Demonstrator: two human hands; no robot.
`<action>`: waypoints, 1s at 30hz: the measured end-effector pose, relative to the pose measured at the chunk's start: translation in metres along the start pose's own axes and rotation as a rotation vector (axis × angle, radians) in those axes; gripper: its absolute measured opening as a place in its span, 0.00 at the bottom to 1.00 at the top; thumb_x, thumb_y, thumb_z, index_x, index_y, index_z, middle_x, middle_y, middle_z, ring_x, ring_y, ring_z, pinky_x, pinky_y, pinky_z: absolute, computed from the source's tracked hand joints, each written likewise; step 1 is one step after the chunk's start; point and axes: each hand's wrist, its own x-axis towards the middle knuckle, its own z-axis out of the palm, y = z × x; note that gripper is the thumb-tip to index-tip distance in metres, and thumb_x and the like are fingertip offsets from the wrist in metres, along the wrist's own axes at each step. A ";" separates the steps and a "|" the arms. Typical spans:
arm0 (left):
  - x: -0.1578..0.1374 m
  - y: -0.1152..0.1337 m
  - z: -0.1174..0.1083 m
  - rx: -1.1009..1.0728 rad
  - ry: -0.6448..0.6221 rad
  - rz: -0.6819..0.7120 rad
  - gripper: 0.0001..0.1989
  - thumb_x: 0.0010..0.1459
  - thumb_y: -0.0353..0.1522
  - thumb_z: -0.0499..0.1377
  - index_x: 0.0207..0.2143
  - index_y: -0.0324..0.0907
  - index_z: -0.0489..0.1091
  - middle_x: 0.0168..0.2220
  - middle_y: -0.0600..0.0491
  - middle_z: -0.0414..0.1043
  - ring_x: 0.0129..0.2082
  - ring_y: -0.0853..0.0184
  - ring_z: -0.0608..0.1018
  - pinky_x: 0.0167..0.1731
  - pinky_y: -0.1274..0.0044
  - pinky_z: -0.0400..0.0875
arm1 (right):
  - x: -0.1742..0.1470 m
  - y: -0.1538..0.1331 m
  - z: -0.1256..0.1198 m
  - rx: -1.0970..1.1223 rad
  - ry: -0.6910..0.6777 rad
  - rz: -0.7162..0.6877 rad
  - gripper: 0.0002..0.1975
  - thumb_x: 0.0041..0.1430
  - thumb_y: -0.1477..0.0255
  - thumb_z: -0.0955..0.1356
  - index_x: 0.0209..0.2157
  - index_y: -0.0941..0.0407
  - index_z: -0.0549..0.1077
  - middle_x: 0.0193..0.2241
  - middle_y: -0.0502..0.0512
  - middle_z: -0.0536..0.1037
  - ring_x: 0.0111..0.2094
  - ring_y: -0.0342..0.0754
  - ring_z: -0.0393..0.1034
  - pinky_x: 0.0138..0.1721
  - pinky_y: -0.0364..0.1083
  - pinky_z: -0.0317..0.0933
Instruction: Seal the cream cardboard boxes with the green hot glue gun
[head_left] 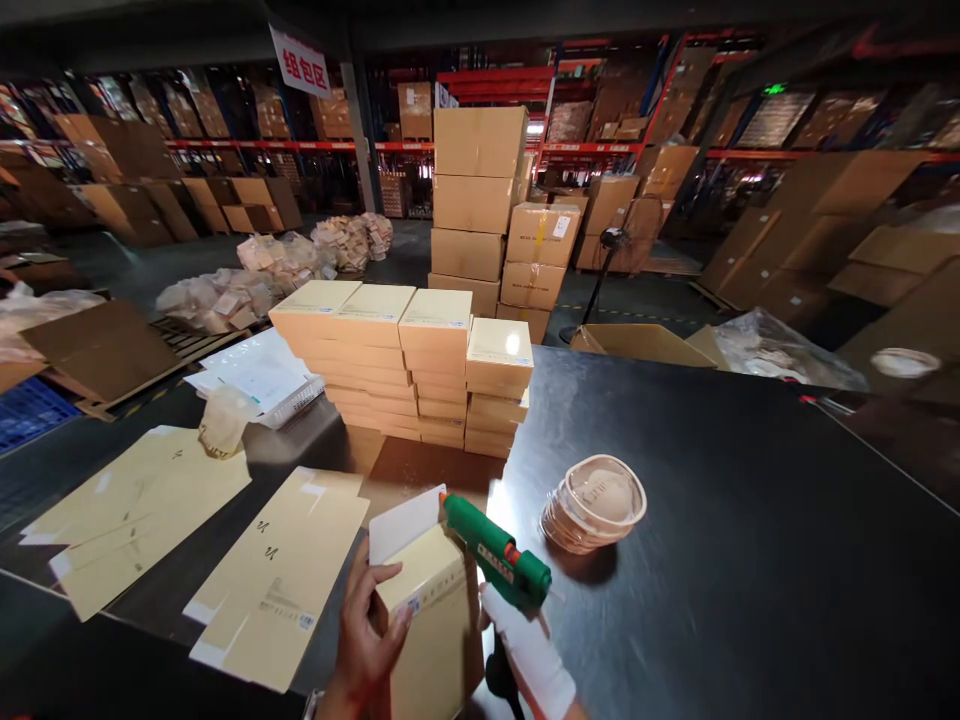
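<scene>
My bare left hand (365,625) grips the left side of a cream carton (439,640), thumb on its printed front edge and fingers behind. The carton's white-lined flap (405,522) stands raised at the back. In my right hand (529,645), which wears a white glove, is a green glue gun (495,548). Its orange nozzle points left and touches or nearly touches the flap's right edge. My right fingers are partly hidden behind the gun's body. Left of my left hand lie flat cream carton blanks (289,570).
Stacked finished cartons (405,350) stand at the back of the dark table (750,520). A roll of clear tape (596,500) sits right of the glue gun. More blanks (142,510) and papers (255,370) lie at the left. Beyond are tall brown boxes (480,145) and a fan (604,270).
</scene>
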 end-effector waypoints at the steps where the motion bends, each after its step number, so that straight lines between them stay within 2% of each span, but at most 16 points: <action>1: 0.001 -0.001 0.000 -0.026 0.005 -0.023 0.14 0.55 0.39 0.63 0.42 0.44 0.75 0.63 0.39 0.65 0.60 0.46 0.72 0.51 0.58 0.76 | 0.002 -0.001 -0.003 0.056 -0.082 0.043 0.24 0.44 0.51 0.73 0.14 0.55 0.68 0.15 0.53 0.71 0.21 0.46 0.64 0.32 0.48 0.66; 3: 0.005 -0.001 -0.003 -0.071 0.027 -0.079 0.15 0.55 0.42 0.63 0.41 0.44 0.75 0.63 0.39 0.65 0.62 0.44 0.70 0.54 0.55 0.73 | 0.013 0.000 -0.009 0.242 -0.161 0.062 0.23 0.47 0.51 0.73 0.17 0.56 0.71 0.18 0.54 0.72 0.24 0.47 0.67 0.36 0.49 0.66; 6: 0.015 0.004 -0.008 -0.160 0.071 -0.163 0.18 0.52 0.47 0.64 0.38 0.44 0.77 0.59 0.39 0.69 0.60 0.42 0.72 0.53 0.54 0.72 | 0.048 0.014 -0.015 0.443 -0.048 0.081 0.22 0.48 0.50 0.73 0.26 0.56 0.74 0.23 0.53 0.75 0.27 0.49 0.70 0.34 0.48 0.67; 9: 0.022 0.012 -0.010 -0.299 0.094 -0.264 0.23 0.47 0.52 0.65 0.35 0.43 0.78 0.56 0.40 0.72 0.56 0.42 0.74 0.49 0.56 0.75 | 0.085 0.037 -0.014 0.386 -0.070 0.197 0.24 0.40 0.52 0.77 0.30 0.57 0.74 0.26 0.55 0.78 0.26 0.50 0.72 0.28 0.47 0.66; 11: 0.024 0.017 -0.008 -0.394 0.076 -0.346 0.25 0.45 0.54 0.66 0.34 0.43 0.79 0.55 0.41 0.73 0.54 0.42 0.76 0.47 0.58 0.77 | 0.095 0.045 -0.010 0.336 -0.114 0.200 0.26 0.32 0.58 0.80 0.32 0.57 0.74 0.26 0.54 0.78 0.27 0.50 0.73 0.30 0.48 0.67; 13: 0.023 0.020 -0.002 -0.459 0.030 -0.406 0.25 0.43 0.54 0.66 0.34 0.43 0.79 0.55 0.42 0.74 0.52 0.42 0.77 0.46 0.58 0.77 | 0.091 0.041 -0.007 0.333 -0.163 0.129 0.27 0.34 0.57 0.80 0.36 0.56 0.75 0.28 0.54 0.79 0.31 0.50 0.74 0.36 0.49 0.69; 16: 0.021 0.024 0.008 -0.538 -0.049 -0.450 0.26 0.41 0.55 0.67 0.32 0.43 0.81 0.51 0.43 0.75 0.51 0.43 0.77 0.46 0.59 0.77 | 0.068 0.016 -0.004 0.352 -0.363 -0.022 0.31 0.48 0.50 0.74 0.48 0.54 0.75 0.39 0.57 0.79 0.37 0.50 0.74 0.41 0.50 0.69; 18: 0.017 0.027 0.016 -0.578 -0.090 -0.484 0.27 0.40 0.56 0.67 0.29 0.42 0.81 0.46 0.43 0.76 0.48 0.44 0.78 0.44 0.60 0.77 | 0.052 -0.003 -0.006 0.340 -0.474 -0.063 0.36 0.47 0.52 0.75 0.56 0.52 0.70 0.42 0.57 0.78 0.34 0.48 0.72 0.37 0.48 0.68; 21: 0.006 0.028 0.027 -0.613 -0.119 -0.537 0.26 0.45 0.54 0.66 0.31 0.41 0.79 0.45 0.43 0.76 0.47 0.47 0.78 0.43 0.62 0.77 | 0.036 -0.011 -0.012 0.281 -0.427 -0.070 0.45 0.42 0.60 0.78 0.63 0.48 0.64 0.41 0.53 0.77 0.31 0.44 0.70 0.32 0.44 0.66; 24: -0.004 0.026 0.033 -0.664 0.002 -0.484 0.17 0.53 0.47 0.66 0.36 0.44 0.72 0.43 0.48 0.75 0.45 0.57 0.79 0.43 0.67 0.77 | 0.026 0.005 -0.020 0.184 -0.365 -0.107 0.39 0.40 0.60 0.78 0.56 0.50 0.70 0.37 0.51 0.76 0.29 0.44 0.68 0.27 0.42 0.63; 26: -0.001 0.025 0.033 -0.667 0.041 -0.366 0.18 0.52 0.47 0.67 0.37 0.47 0.68 0.35 0.54 0.73 0.38 0.62 0.78 0.40 0.70 0.77 | 0.022 0.019 -0.023 0.139 -0.325 -0.137 0.31 0.39 0.57 0.78 0.46 0.53 0.76 0.35 0.51 0.75 0.26 0.43 0.66 0.23 0.41 0.59; 28: 0.011 0.024 0.029 -0.648 -0.052 -0.288 0.22 0.47 0.49 0.69 0.37 0.46 0.70 0.27 0.56 0.69 0.30 0.65 0.76 0.34 0.72 0.76 | 0.019 0.027 -0.025 0.104 -0.272 -0.182 0.25 0.41 0.54 0.77 0.38 0.54 0.76 0.33 0.51 0.74 0.24 0.42 0.65 0.22 0.41 0.59; 30: 0.029 0.025 0.024 -0.606 -0.278 -0.256 0.23 0.43 0.51 0.70 0.34 0.43 0.77 0.25 0.54 0.69 0.26 0.65 0.74 0.27 0.73 0.74 | 0.018 0.026 -0.025 0.037 -0.258 -0.278 0.22 0.44 0.53 0.76 0.35 0.54 0.77 0.32 0.52 0.75 0.27 0.45 0.68 0.27 0.44 0.63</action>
